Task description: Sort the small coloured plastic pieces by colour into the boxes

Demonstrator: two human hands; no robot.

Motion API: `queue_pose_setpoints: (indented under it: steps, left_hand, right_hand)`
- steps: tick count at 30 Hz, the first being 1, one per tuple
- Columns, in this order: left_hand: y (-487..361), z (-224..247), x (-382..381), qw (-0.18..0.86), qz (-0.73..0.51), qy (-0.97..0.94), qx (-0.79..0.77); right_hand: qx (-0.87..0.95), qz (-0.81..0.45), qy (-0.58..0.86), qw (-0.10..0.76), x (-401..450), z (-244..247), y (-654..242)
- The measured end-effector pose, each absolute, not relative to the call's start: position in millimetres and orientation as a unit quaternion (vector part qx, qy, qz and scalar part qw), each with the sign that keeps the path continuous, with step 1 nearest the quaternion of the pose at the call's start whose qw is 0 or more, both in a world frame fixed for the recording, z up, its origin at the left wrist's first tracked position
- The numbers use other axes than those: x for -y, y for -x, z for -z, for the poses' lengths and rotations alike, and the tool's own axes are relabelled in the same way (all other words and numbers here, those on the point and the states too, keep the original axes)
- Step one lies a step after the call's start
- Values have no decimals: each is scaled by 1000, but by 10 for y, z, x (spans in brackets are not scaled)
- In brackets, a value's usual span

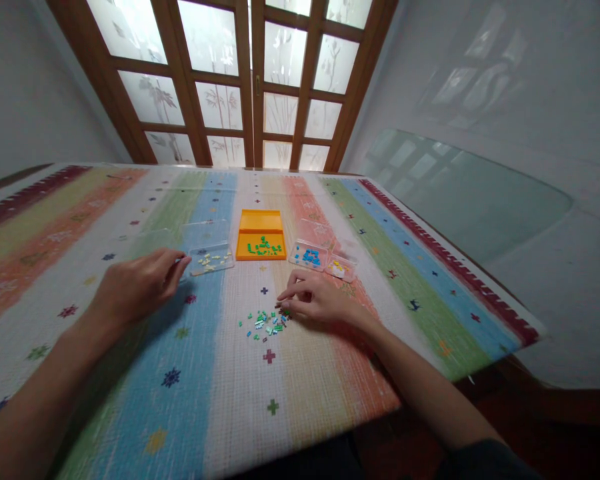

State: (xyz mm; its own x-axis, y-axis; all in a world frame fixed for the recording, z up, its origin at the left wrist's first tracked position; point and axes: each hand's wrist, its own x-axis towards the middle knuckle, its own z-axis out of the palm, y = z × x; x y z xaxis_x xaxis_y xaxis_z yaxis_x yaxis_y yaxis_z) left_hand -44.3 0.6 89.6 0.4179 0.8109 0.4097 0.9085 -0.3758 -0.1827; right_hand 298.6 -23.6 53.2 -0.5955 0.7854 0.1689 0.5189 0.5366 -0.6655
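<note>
My left hand [143, 283] hovers left of a clear plastic box [215, 269] of pale yellow pieces, finger and thumb pinched at a small dark spot I cannot make out. My right hand [315, 297] is at the right edge of a loose pile of tiny green, blue and brown building blocks [265, 325]. Its thumb and fingertips come together by some dark brown pieces; whether one is between them is too small to tell. Beyond the pile lies an open orange case [261, 221] with green pieces in its near half.
Right of the orange case stand a clear box of blue pieces [308, 257] and a smaller clear box [341, 268] with yellow and white pieces. A striped tablecloth [250, 413] covers the table. Behind it are wooden glazed doors [253, 80]; a wall rises on the right.
</note>
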Motion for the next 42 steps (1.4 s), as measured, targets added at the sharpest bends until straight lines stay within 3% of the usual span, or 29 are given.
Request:
queue_pose_setpoints:
  steps: [7, 12, 18, 24, 28, 32, 42]
  left_hand:
    - [580, -999, -77, 104, 5, 757, 645]
    - [704, -1017, -122, 97, 31, 755, 648]
    - [665, -1035, -53, 180, 126, 727, 650]
    - [259, -740, 72, 110, 293, 851, 421]
    - [-162, -560, 303, 85, 349, 892, 274]
    - [-446, -482, 495, 65, 356, 905, 225]
    - [-480, -403, 489, 11, 367, 904, 219]
  right_hand:
    - [867, -265, 384, 172, 296, -513, -2900]
    - [869, -274, 377, 164, 300, -497, -2884]
    - [870, -267, 384, 156, 322, -464, -2871]
    - [849, -292, 398, 187, 349, -532, -2859]
    - [791, -392, 406, 238, 357, -579, -2820]
    - [748, -456, 392, 280, 371, -546, -2735]
    - [725, -478, 362, 340, 384, -533, -2691]
